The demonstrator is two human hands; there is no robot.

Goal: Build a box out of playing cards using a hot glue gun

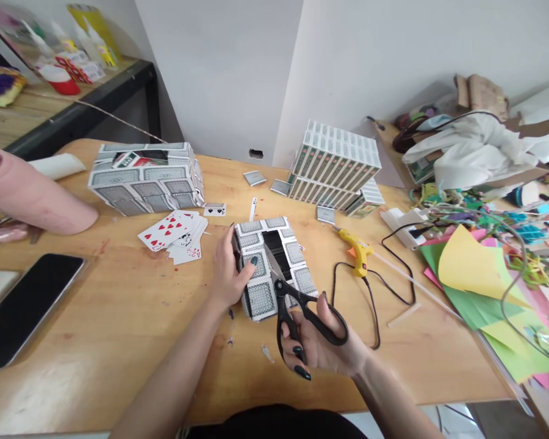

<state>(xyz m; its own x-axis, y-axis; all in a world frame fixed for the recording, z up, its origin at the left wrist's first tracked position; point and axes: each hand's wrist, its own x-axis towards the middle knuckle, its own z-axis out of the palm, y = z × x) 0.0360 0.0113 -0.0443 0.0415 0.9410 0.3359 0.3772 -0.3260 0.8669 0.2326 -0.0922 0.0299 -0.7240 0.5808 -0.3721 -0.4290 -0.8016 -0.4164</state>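
Observation:
On the wooden table lies a box covered in playing cards [261, 297], with a dark slot-like opening in its top. My left hand [231, 268] grips the box along its left side, thumb on top and fingers behind the edge. In my right hand [329, 344] is a pair of black-handled scissors [280, 288], fingers through the loops. The handles are spread apart, and the blades point away from me over the opening; whether the tips are inside it I cannot tell. Loose playing cards [169, 231] lie fanned out beyond my left hand.
A bigger card-covered box [160, 183] stands at the back left, stacked card packs [333, 164] at the back right. A yellow glue gun [357, 250] with its cord lies right of my hands. Left are a phone [32, 311] and a pink roll [32, 189]; coloured paper [480, 274] lies right.

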